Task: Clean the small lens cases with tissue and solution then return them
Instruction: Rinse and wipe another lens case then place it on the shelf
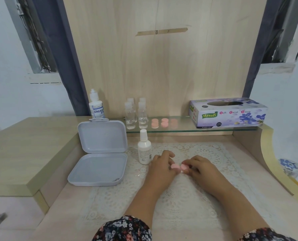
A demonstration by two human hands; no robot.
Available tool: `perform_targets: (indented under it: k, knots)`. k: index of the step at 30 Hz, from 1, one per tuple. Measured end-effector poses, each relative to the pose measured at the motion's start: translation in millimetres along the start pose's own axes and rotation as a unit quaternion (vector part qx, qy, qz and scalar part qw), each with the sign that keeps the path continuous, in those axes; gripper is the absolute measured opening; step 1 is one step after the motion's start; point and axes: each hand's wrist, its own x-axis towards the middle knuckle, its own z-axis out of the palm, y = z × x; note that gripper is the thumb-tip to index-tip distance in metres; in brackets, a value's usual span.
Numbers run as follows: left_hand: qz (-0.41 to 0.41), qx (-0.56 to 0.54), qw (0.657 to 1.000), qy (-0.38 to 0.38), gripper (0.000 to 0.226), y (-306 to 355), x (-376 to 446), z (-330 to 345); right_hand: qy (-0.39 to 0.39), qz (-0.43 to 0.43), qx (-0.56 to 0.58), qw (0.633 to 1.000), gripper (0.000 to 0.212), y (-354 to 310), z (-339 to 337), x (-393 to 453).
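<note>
**Pink lens case in hand, cleaning not yet begun**

Pale wood worktop (245, 171) w/ a lace mat (205, 150) takes up most of the view. Glass shelf (179, 130) runs along the back, tissue box (228, 113) at its right end, no sheet pulled out. Open grey storage box (99, 153) sits left of the mat, lid up; looks empty but for a small dark thing in one corner. Solution bottle (96, 106) stands behind it; white spray bottle (144, 148) stands on the mat, just beside the left hand (162, 168). Four clear bottles (136, 115) and more pink lens cases (164, 122) wait on the shelf.

Both hands meet mid-mat. Left hand's fingers curl round one cup of a pink lens case (179, 167); right hand (199, 168) pinches the other cup. Can't tell if caps are on or being unscrewed.

Judgement: early step, prob. opening or readying the case. Next move calls for freeing one hand, then reaching well back-right for a tissue and wetting it w/ solution.
</note>
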Motion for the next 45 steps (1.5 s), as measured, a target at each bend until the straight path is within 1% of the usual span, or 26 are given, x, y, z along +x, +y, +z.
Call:
perform_targets:
  k: [2, 4, 7, 10, 12, 14, 17, 21, 24, 28, 31, 34, 36, 41, 45]
  knots:
    - [-0.009, -0.002, 1.0, 0.005, 0.047, 3, -1, -1, -0.001, 0.0, 0.001, 1.0, 0.023, -1, -1, 0]
    - [0.011, 0.026, 1.0, -0.001, 0.05, 3, -1, -2, 0.0, 0.0, 0.002, 1.0, 0.022, -1, -1, 0]
    - [0.033, 0.036, 0.999, -0.01, 0.047, 0, -2, -1, -0.001, 0.0, -0.001, 1.0, 0.022, -1, -1, 0]
    - [0.038, 0.03, 0.999, 0.001, 0.038, 0, -2, -1, 0.0, -0.003, 0.0, 1.0, 0.022, -1, -1, 0]
    - [0.02, 0.005, 1.0, 0.004, 0.036, 3, -2, -1, 0.0, -0.003, 0.01, 1.0, 0.021, -1, -1, -1]
    - [0.001, -0.011, 1.0, -0.001, 0.042, 5, -2, -2, -0.001, -0.003, 0.01, 1.0, 0.021, -1, -2, -1]
    - [0.023, 0.024, 0.999, -0.001, 0.035, 2, -2, -2, 0.002, -0.004, 0.005, 1.0, 0.022, -2, -2, -1]
    - [0.023, 0.027, 0.999, -0.003, 0.033, -2, -1, -1, 0.002, -0.006, 0.003, 1.0, 0.022, -2, -2, -1]
    - [0.012, 0.016, 1.0, 0.005, 0.029, 0, -2, 0, 0.001, -0.004, 0.004, 1.0, 0.022, -2, -2, -1]
    - [-0.013, -0.013, 1.0, 0.02, 0.032, 1, 0, 0, -0.002, -0.003, 0.006, 1.0, 0.022, -1, -2, 0]
    - [-0.023, -0.043, 0.997, 0.067, 0.023, 0, 3, 1, -0.001, 0.003, 0.012, 1.0, 0.021, -2, -2, -1]
    - [-0.037, -0.012, 0.993, 0.113, 0.012, -3, 4, 0, -0.005, 0.005, 0.008, 1.0, 0.021, -2, -2, -1]
    - [-0.048, 0.011, 0.991, 0.122, 0.011, -4, 5, 1, -0.007, 0.007, 0.009, 1.0, 0.022, -2, -2, -1]
    - [-0.034, 0.051, 0.992, 0.11, 0.005, -3, 7, 2, -0.007, 0.007, 0.007, 1.0, 0.022, -2, -2, 0]
    - [-0.017, 0.095, 0.992, 0.087, 0.015, -6, 10, 5, -0.007, 0.008, 0.01, 1.0, 0.021, -2, -1, -1]
